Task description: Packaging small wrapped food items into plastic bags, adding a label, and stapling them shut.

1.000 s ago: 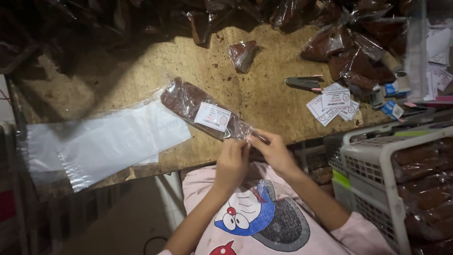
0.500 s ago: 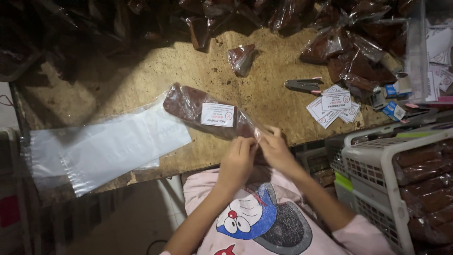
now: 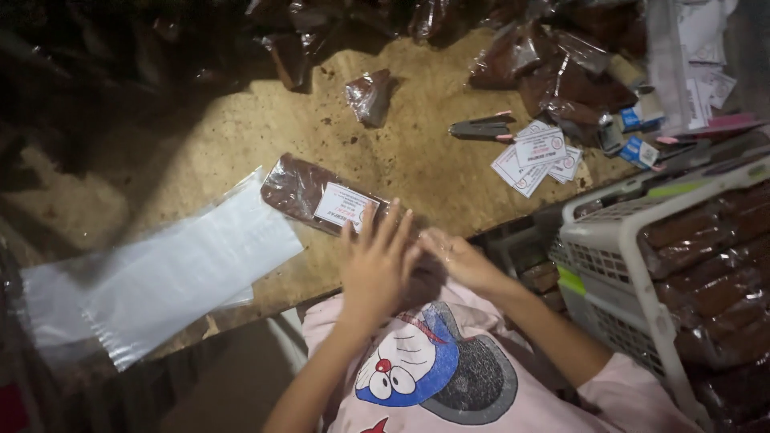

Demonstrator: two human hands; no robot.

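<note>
You had one labelled brown packet (image 3: pixel 321 196) bagged on the worktable (image 3: pixel 200 144), your left hand (image 3: pixel 375 261) spread flat over its near end, your right hand (image 3: pixel 459 258) seemingly pinching there, with clear bags (image 3: pixel 168 273) unfilled and the basket (image 3: pixel 642 265) part-filled.

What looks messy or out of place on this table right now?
The stack of clear plastic bags hangs over the table's front edge. The paper labels lie in a loose, fanned heap. Dark specks dot the surface near one small wrapped piece. The labelled packet under the left hand looks intact.
</note>
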